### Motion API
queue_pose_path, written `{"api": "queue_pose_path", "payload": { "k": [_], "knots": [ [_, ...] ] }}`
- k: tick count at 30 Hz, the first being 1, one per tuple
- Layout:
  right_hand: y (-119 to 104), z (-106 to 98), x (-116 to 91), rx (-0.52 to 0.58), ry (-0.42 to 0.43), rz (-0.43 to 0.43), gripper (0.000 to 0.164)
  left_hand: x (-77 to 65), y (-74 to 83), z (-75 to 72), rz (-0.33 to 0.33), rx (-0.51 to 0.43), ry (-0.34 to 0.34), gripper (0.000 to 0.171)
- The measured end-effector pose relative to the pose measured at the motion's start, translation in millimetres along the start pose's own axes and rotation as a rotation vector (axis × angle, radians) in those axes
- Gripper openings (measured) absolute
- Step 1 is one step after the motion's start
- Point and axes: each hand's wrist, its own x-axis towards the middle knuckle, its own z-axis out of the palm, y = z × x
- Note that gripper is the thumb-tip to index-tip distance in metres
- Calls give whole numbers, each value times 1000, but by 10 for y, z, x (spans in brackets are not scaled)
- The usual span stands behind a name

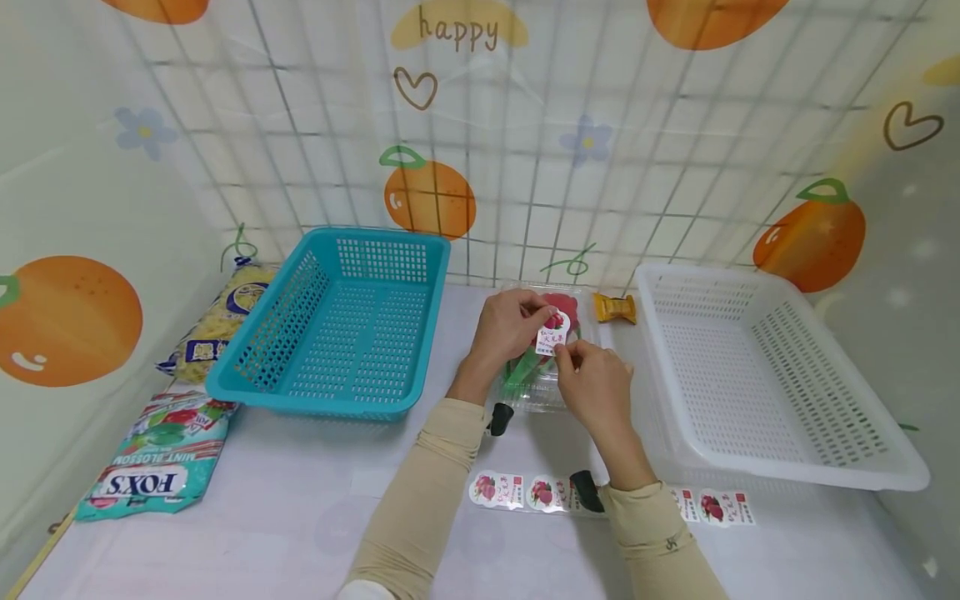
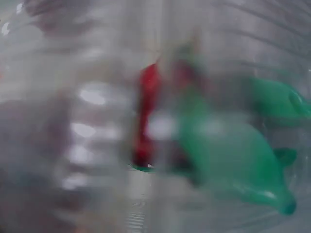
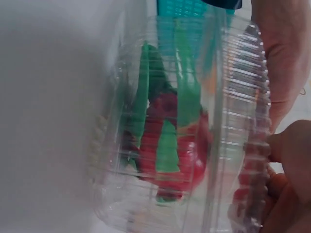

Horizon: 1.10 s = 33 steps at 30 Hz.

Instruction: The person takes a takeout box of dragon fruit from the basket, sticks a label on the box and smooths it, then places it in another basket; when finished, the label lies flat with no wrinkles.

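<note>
A white sticker label [image 1: 552, 332] with a dragon fruit picture lies between both hands, over a lidded clear plastic box [image 1: 536, 400]. My left hand [image 1: 504, 327] pinches its upper left side. At the lower right edge, my right hand [image 1: 598, 383] pinches it between finger and thumb. Inside the box is a red dragon fruit [image 3: 189, 158] with long green leaves. The right wrist view shows the box from the side, with fingers of the right hand [image 3: 294, 167] against its ridged lid edge. Blur in the left wrist view leaves only the fruit's green leaves [image 2: 233, 150] and some red.
A strip of similar stickers [image 1: 495, 490] lies in front, partly behind the right forearm. A teal basket [image 1: 322, 404] stands left, a white basket [image 1: 795, 471] right. A yellow wrapped candy [image 1: 615, 308] is beside the box. Two snack bags, pasta-like [image 1: 217, 321] and FOX'S [image 1: 157, 458], lie far left.
</note>
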Motion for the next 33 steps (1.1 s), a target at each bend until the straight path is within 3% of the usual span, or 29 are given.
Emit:
{"api": "queue_pose_path", "payload": {
  "k": [8, 17, 23, 33],
  "knots": [
    [6, 34, 21, -64, 35, -5, 32, 14, -6, 43, 17, 25, 25, 15],
    [-14, 39, 22, -94, 52, -12, 34, 5, -3, 102, -13, 54, 36, 16],
    [-11, 56, 31, -123, 51, -8, 34, -3, -26, 140, 11, 132, 50, 19],
    [-14, 63, 49, -151, 59, -8, 36, 10, -64, 191, 26, 161, 62, 17]
  ]
}}
